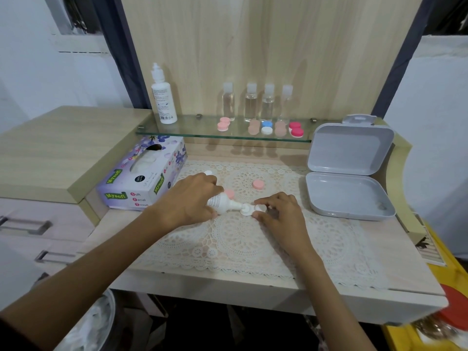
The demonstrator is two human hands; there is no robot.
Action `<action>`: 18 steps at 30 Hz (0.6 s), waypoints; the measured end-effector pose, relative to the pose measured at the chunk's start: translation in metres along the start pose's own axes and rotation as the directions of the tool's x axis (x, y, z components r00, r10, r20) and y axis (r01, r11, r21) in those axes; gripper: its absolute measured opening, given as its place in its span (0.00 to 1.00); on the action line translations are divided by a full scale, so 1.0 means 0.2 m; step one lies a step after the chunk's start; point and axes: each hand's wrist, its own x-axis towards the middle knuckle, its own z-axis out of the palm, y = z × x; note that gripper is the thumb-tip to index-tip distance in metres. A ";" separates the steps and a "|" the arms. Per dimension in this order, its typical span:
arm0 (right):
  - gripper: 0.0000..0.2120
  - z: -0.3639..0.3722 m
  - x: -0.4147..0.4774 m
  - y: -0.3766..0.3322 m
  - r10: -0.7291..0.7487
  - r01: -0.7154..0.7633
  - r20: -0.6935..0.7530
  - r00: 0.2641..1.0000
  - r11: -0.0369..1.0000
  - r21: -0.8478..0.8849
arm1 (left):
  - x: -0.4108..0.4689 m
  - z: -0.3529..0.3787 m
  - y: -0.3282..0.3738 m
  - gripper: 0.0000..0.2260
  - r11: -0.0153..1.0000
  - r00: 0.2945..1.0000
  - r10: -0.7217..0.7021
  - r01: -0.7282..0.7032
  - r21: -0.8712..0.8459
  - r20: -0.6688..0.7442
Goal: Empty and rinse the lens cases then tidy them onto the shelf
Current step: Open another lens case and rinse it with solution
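Lace mat [235, 239] on the desk. My left hand [190, 196] wraps the small bottle [222, 202], nozzle tipped into the white lens case [249, 210]. My right hand [281, 211] pinches its edge. It looks like light, slick plastic, so I'd grip the rim.

So, thin glass shelf [192, 127] up back: tall white plastic bottle [163, 97] on its left end, four small clear bottles [258, 102] right of that, round coloured lens cases [266, 127] in front. Below: floral cardboard tissue box [144, 173] left, white lace mat [240, 239] middle, open grey plastic box [347, 178] right. Mid-mat, the left hand [192, 196] has a small white squeeze bottle [222, 202] up against the white lens case [253, 210] under the right hand [281, 211].
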 end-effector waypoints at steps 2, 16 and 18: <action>0.12 0.00 0.00 0.00 -0.002 0.002 0.000 1.000 1.000 0.002 | 0.00 0.00 0.00 0.20 1.000 1.000 0.000 0.000 -0.010 -0.006; 0.12 0.01 0.00 0.00 0.022 -0.022 0.002 1.000 1.000 0.004 | -0.08 0.15 -0.03 0.23 0.911 0.966 -0.228 0.169 -0.375 -0.120; 0.11 0.01 0.00 0.00 0.025 -0.025 0.001 1.000 1.000 0.013 | -0.09 0.16 -0.02 0.23 0.869 0.944 -0.286 0.183 -0.459 -0.165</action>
